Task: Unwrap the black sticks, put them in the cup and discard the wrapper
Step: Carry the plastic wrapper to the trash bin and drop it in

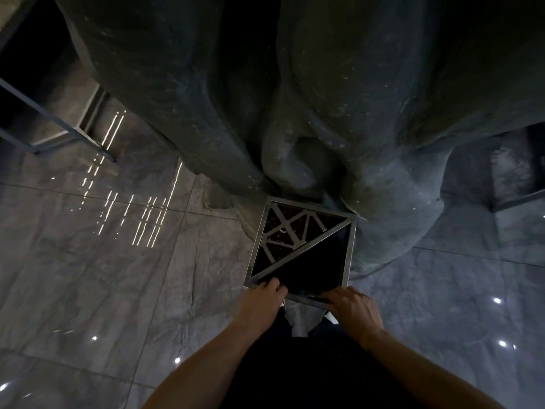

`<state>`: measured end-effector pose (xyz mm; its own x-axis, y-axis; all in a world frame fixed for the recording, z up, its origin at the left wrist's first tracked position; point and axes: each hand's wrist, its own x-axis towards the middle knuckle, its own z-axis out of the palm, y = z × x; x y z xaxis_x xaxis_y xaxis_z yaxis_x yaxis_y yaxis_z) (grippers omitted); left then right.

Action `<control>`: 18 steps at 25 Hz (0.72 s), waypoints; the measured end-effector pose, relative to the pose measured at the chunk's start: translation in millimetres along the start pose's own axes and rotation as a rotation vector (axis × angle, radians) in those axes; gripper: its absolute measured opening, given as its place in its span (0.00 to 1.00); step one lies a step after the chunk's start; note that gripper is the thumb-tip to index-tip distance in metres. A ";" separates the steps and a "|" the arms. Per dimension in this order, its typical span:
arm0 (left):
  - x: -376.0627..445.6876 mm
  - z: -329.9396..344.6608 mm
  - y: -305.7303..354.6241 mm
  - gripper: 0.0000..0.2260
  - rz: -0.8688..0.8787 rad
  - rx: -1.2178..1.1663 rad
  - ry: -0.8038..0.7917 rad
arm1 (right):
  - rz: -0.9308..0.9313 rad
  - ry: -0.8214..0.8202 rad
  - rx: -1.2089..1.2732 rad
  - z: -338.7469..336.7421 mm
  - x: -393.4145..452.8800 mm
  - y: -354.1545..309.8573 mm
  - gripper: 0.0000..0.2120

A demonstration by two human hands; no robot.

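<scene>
A square metal waste bin [349, 252] stands on the floor in front of me, its top split diagonally into a patterned grate [290, 231] and a dark triangular opening [317, 265]. My left hand [262, 302] is at the bin's near left corner, fingers bunched together over the edge of the opening. My right hand [352, 308] lies on the near rim with its fingers curled along it. The light is dim, so I cannot tell whether either hand holds anything. No black sticks, cup or wrapper can be made out.
A large dark rock-like sculpture [295, 98] rises right behind the bin and fills the upper view. Glossy grey marble floor [103, 276] spreads to both sides. A metal-framed piece of furniture [59, 134] stands at the upper left, another frame [519, 199] at the right.
</scene>
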<state>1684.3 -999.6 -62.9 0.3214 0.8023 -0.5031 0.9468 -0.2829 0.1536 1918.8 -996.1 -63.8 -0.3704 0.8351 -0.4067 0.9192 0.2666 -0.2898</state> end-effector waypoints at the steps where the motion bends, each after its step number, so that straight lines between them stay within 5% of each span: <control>1: 1.3 0.2 -1.2 0.15 -0.010 -0.007 -0.018 | 0.012 -0.033 0.019 1.6 0.8 -1.0 0.15; 5: 7.5 1.4 -11.8 0.15 -0.034 -0.049 -0.070 | 0.065 -0.156 0.086 6.6 4.5 -8.2 0.21; 18: 7.9 12.2 -43.1 0.16 0.019 -0.225 -0.091 | 0.186 -0.177 0.148 11.3 -6.5 -29.8 0.20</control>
<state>1645.8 -987.5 -83.8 0.3456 0.7444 -0.5713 0.9244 -0.1653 0.3438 1892.3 -1014.9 -62.3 -0.2273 0.7629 -0.6052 0.9487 0.0334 -0.3143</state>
